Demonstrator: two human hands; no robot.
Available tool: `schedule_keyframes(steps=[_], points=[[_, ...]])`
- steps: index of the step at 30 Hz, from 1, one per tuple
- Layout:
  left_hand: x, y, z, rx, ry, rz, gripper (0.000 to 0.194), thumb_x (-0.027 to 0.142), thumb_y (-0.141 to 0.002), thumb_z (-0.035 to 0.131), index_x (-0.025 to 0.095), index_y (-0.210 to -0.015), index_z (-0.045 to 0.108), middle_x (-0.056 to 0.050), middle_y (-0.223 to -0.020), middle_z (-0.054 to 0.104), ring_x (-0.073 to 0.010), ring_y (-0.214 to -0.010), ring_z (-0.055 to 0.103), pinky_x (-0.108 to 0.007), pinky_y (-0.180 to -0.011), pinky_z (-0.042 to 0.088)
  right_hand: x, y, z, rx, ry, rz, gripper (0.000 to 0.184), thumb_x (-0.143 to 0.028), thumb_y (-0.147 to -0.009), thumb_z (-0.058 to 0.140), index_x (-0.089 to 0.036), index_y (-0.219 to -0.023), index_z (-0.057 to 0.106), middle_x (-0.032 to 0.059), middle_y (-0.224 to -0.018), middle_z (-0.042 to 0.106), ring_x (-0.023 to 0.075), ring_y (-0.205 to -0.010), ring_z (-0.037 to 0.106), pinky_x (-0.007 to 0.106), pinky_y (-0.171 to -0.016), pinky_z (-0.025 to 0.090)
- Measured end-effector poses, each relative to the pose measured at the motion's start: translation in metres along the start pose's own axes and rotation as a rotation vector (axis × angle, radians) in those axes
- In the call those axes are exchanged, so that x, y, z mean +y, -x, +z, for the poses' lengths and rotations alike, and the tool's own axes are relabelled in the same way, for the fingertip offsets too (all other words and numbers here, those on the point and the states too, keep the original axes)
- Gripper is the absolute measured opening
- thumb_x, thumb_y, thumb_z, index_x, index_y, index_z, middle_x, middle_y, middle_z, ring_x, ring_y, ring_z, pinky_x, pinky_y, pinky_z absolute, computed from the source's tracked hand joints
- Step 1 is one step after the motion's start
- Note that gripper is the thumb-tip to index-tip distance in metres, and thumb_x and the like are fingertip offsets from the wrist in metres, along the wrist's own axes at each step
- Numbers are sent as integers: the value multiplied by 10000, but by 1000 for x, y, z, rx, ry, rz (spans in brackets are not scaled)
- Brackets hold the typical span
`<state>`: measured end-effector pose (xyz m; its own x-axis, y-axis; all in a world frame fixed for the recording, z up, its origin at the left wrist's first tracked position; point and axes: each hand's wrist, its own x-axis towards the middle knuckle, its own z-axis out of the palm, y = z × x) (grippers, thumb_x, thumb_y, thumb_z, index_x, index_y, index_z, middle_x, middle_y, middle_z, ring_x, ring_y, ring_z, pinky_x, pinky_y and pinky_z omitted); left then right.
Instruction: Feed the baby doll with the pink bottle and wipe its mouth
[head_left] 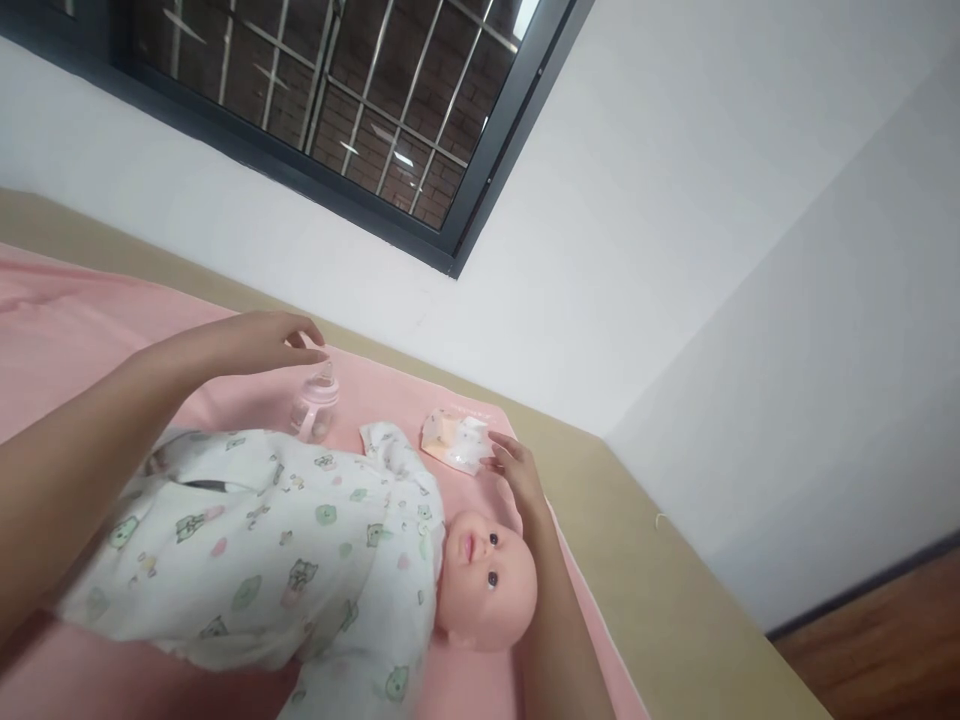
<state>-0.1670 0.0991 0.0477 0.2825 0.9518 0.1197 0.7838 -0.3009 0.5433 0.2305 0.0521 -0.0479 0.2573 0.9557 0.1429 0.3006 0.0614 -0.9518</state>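
A baby doll in a white printed sleepsuit lies on a pink blanket. My left hand hovers just above a clear baby bottle with a pink base, fingers curled loosely and holding nothing. My right hand reaches past the doll's head, and its fingertips touch a small white and peach packet that lies on the blanket. My right forearm runs alongside the doll's head.
The blanket covers a tan table top set against a white wall. A dark-framed barred window is above. The table's right edge drops to a wooden floor.
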Motion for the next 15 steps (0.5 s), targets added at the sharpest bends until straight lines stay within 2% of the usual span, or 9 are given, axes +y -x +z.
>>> schedule_keyframes(steps=[4, 8, 11, 15], points=[[-5, -3, 4, 1, -16, -30, 563, 545, -844, 503, 147, -1242, 489, -122, -1199, 607, -280, -976, 566, -350, -828, 402, 6, -5, -9, 185, 17, -109, 391, -393, -719, 532, -132, -993, 628, 123, -1119, 649, 139, -682, 643, 317, -734, 534], [-20, -10, 12, -41, -71, -41, 637, 495, -799, 569, 141, -1309, 424, -140, -1205, 601, -273, -963, 573, -336, -814, 411, 10, -4, -21, 398, 245, -192, 325, -352, -754, 408, -145, -913, 602, 127, -1030, 669, 205, -868, 649, 350, -813, 517], [-30, -13, 16, -116, -71, 11, 705, 437, -775, 580, 118, -1366, 369, -177, -1230, 579, -279, -972, 578, -331, -805, 421, 12, -3, -26, 436, 358, -192, 302, -320, -760, 385, -154, -885, 605, 136, -1017, 667, 247, -990, 611, 386, -892, 475], [-37, -15, 20, -175, -60, 15, 825, 425, -712, 591, 116, -1425, 317, -180, -1234, 581, -284, -960, 596, -313, -781, 436, 11, -12, -26, 391, 479, -198, 341, -264, -779, 335, -147, -930, 618, 134, -1090, 648, 240, -1029, 599, 361, -899, 467]])
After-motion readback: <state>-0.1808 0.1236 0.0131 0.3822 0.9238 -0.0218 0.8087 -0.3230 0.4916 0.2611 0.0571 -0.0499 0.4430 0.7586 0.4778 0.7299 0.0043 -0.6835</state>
